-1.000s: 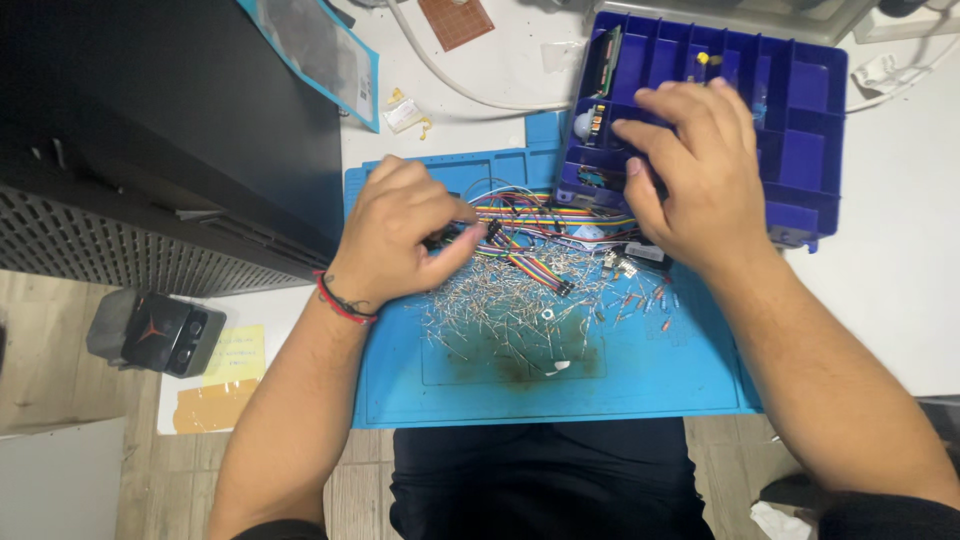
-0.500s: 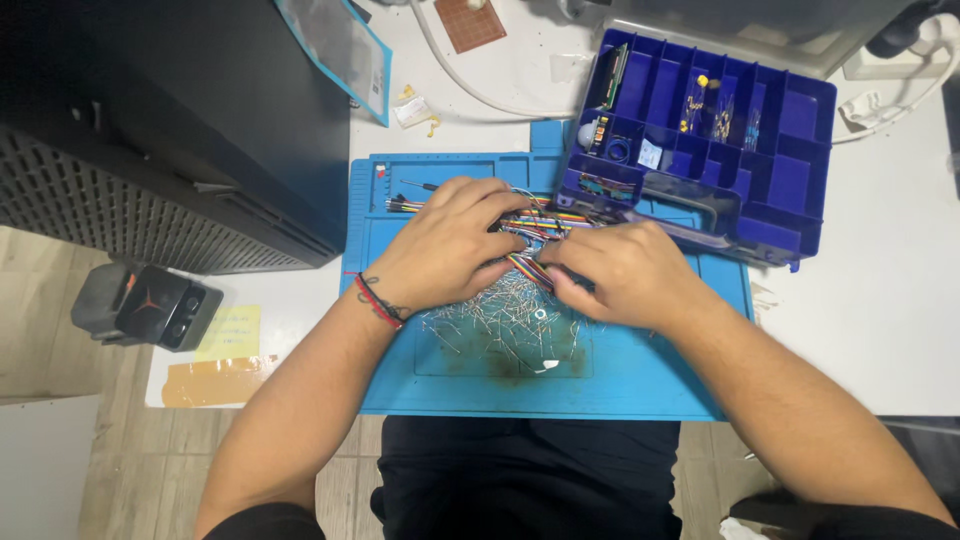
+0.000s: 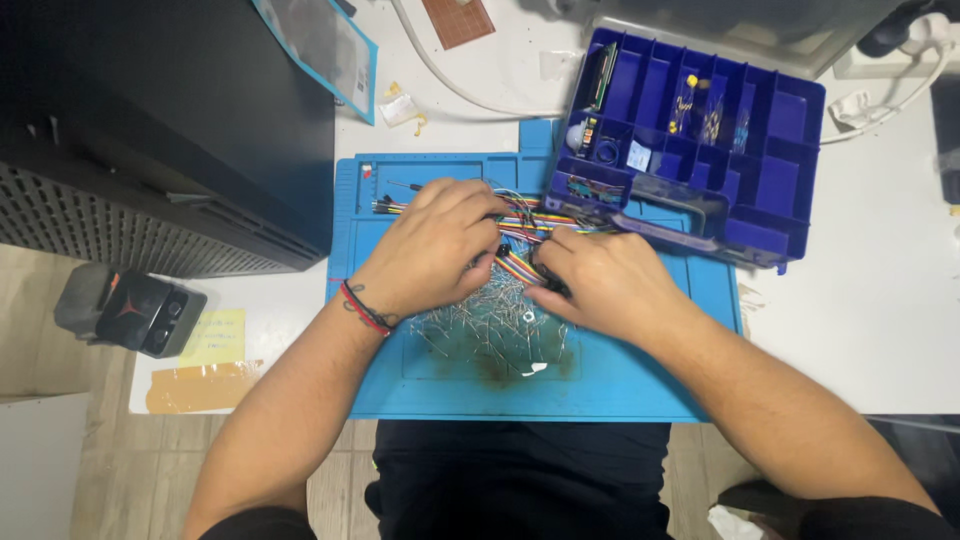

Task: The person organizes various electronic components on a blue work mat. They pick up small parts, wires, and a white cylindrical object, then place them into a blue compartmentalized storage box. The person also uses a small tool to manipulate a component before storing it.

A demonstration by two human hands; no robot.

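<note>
Basically both hands are pinching the rainbow jumper-wire ribbon [image 3: 520,262] mid-mat: left hand [image 3: 440,245] at 9 o'clock, right hand [image 3: 600,280] at 3. Light, floppy, snag-prone; probably best gripped by its black connector ends, clear of the loose leads [image 3: 490,325].

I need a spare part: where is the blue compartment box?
The blue compartment box sits at upper right, overlapping the blue mat's far corner, just beyond the right hand.
</note>
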